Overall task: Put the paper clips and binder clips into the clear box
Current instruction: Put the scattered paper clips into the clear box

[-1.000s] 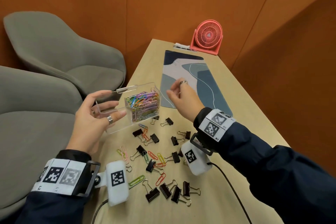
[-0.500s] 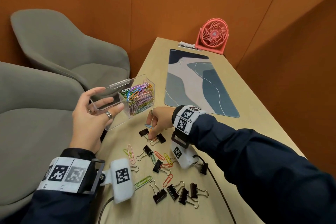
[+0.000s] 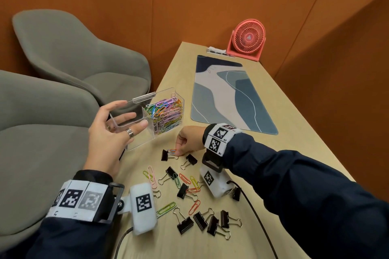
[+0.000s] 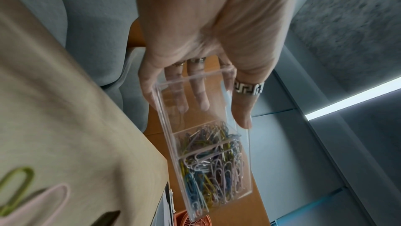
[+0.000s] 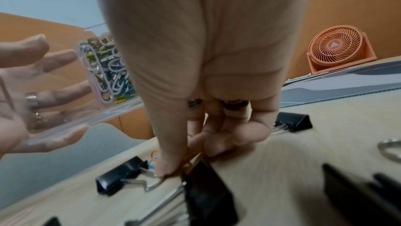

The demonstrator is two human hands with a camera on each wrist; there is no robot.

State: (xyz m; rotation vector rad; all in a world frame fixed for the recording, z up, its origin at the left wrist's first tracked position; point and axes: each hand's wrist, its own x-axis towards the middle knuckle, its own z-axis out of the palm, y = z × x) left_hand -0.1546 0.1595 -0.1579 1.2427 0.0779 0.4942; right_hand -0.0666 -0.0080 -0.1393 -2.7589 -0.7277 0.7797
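While the clear box point(image 3: 134, 121), its far compartment full of paper clips point(image 3: 167, 111), sits tilted in the left hand's point(image 3: 109, 132) grasp, the right hand point(image 3: 188, 141) just below it pinches an orange clip point(image 3: 173, 150) on the table point(image 3: 284, 147) among binder clips point(image 3: 185, 225).

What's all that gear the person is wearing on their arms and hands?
Dark navy sleeves. Each wrist has a white band of black-and-white square codes, and a black bracket holding a white camera block with its own code and a black cable. Patterned silver ring on the left hand.
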